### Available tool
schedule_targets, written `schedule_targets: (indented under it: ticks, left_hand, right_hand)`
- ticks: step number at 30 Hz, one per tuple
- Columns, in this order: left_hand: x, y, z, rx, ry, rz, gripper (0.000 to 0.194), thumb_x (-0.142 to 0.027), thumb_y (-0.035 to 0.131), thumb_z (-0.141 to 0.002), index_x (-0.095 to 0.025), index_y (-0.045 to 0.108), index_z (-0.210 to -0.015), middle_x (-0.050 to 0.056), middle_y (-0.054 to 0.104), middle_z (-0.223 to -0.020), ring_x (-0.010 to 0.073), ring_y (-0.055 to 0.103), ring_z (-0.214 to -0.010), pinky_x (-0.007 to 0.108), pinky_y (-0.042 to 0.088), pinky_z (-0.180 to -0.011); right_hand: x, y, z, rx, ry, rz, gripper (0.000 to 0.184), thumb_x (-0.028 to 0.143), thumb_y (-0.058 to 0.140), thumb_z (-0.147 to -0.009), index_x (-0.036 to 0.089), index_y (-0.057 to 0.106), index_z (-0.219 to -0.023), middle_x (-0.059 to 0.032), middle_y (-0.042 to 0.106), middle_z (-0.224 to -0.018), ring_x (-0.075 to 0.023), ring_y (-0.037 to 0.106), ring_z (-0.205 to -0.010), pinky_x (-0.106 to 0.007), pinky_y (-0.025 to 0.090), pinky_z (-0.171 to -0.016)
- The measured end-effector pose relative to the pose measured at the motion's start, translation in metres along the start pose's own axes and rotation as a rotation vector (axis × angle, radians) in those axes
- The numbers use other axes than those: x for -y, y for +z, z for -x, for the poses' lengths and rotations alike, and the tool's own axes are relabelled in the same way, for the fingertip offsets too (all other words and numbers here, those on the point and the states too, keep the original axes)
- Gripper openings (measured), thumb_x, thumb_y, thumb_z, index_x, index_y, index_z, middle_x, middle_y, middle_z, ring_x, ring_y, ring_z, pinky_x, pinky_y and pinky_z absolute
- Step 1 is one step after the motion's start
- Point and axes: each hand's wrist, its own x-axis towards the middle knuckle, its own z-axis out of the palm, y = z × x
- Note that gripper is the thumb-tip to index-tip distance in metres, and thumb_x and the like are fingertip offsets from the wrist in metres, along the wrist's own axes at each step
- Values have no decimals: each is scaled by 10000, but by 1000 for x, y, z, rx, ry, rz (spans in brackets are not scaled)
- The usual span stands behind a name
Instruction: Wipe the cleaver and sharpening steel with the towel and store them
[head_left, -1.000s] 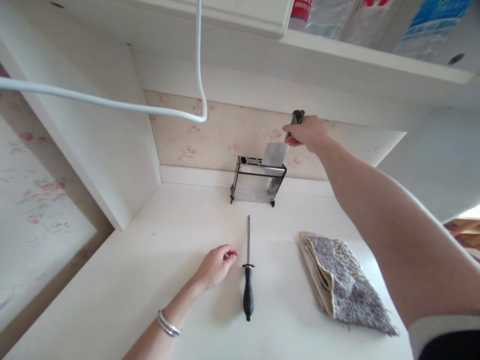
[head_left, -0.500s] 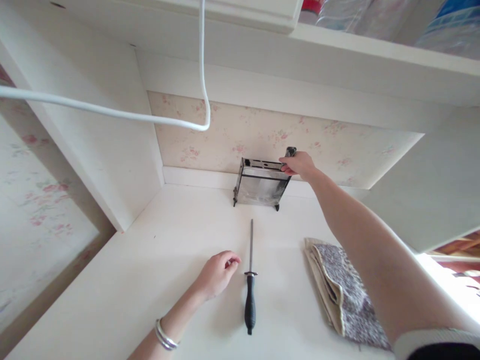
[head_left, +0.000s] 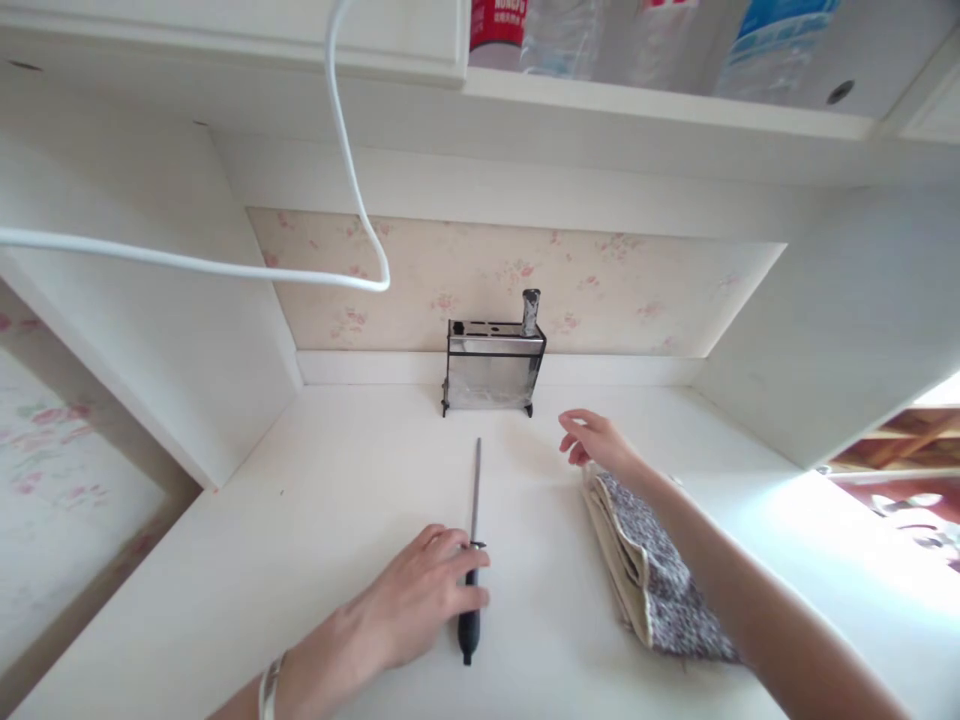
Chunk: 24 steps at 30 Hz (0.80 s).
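A honing steel [head_left: 469,632] with a black handle and thin grey rod lies on the white countertop, its tip toward the wall. Over its handle reaches my left hand [head_left: 427,590], palm down, thumb and fingers spread across it rather than wrapped round; whether they touch it I cannot tell. My right hand [head_left: 592,440] hangs empty, fingers loosely bent and apart, just above the far end of a folded towel [head_left: 667,580]. Against the back wall stands a clear-sided knife block [head_left: 491,378] with a slotted black top. One dark, worn knife handle [head_left: 531,312] sticks up from its right end.
A white cable [head_left: 225,268] hangs across the upper left, close to the camera. Overhead, an open cabinet shelf [head_left: 660,108] holds several plastic bottles [head_left: 776,45]. White side panels [head_left: 840,330] bound the counter nook left and right.
My right hand has let go of the knife handle in the block and drawn back toward the towel. My left hand has moved right, over the honing steel's handle. The view has shifted slightly.
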Motion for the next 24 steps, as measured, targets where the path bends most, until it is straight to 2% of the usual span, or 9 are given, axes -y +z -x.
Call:
schedule_targets:
  ticks: [2, 5, 8, 11, 14, 15, 17, 19, 24]
  left_hand:
    - [-1, -3, -4, 47, 105, -99, 283, -56, 553, -761, -259, 602, -953, 13, 580, -1159, 239, 431, -1155, 425, 307, -996]
    - [3, -5, -13, 47, 193, -202, 151, -88, 556, -788, -221, 602, -841, 30, 642, -966, 238, 476, -1116, 469, 232, -1056]
    - [4, -14, -26, 20, 256, -212, 225, -38, 499, -816, -231, 596, -754, 13, 647, -758, 193, 550, -1010, 424, 221, -1087]
    - [4, -37, -42, 16, 246, -112, 302, -26, 420, -844, -254, 617, -819, 22, 677, -861, 163, 565, -1029, 369, 244, -1089]
    - [10, -77, -65, 27, 107, 21, 286, -97, 418, -860, -272, 621, -961, 15, 671, -1017, 161, 589, -993, 343, 324, -1028]
    - [14, -92, -74, -10, 29, 74, 244, -145, 447, -860, -272, 622, -974, 8, 675, -1000, 167, 598, -973, 324, 375, -974]
    - [25, -125, -93, -201, -197, 201, 152, -303, 551, -833, -238, 625, -949, 9, 681, -928, 181, 621, -889, 306, 448, -859]
    - [38, -157, -112, -413, -342, 340, 249, -404, 621, -773, -190, 610, -900, 26, 679, -875, 191, 634, -828, 306, 486, -776]
    - [63, -223, -153, -834, -411, 536, 269, -356, 683, -741, -158, 561, -877, 37, 633, -871, 167, 629, -772, 344, 523, -737]
  right_hand:
    - [-30, 2, 14, 19, 58, -118, 421, 528, 554, -787, 184, 575, -1028, -38, 663, -665, -121, 581, -481, -222, 463, -463]
    - [-59, 2, 25, -63, 36, -238, 410, 529, 597, -743, 171, 598, -941, -26, 643, -644, -124, 558, -491, -237, 442, -480]
    - [-69, 1, 28, -106, -23, -293, 389, 533, 584, -744, 180, 605, -905, -11, 626, -625, -131, 547, -506, -251, 426, -495]
    - [-69, 0, 29, -69, -51, -266, 361, 528, 557, -760, 188, 613, -867, -5, 621, -617, -130, 537, -513, -248, 409, -495]
    - [-70, 0, 29, -45, -78, -229, 353, 518, 539, -772, 184, 618, -855, -3, 620, -625, -122, 526, -516, -241, 403, -500]
    - [-70, 0, 29, -45, -82, -222, 354, 517, 534, -774, 182, 618, -852, -2, 619, -625, -120, 524, -514, -240, 402, -500]
    - [-71, 0, 29, -48, -85, -216, 355, 516, 527, -775, 179, 620, -840, 1, 618, -620, -117, 522, -510, -238, 402, -500]
    - [-72, 0, 29, -48, -86, -218, 353, 515, 524, -774, 179, 619, -826, 4, 615, -612, -119, 525, -510, -238, 405, -500]
    - [-72, -1, 29, -36, -97, -203, 349, 511, 517, -786, 179, 611, -835, 0, 618, -623, -125, 533, -520, -238, 412, -507]
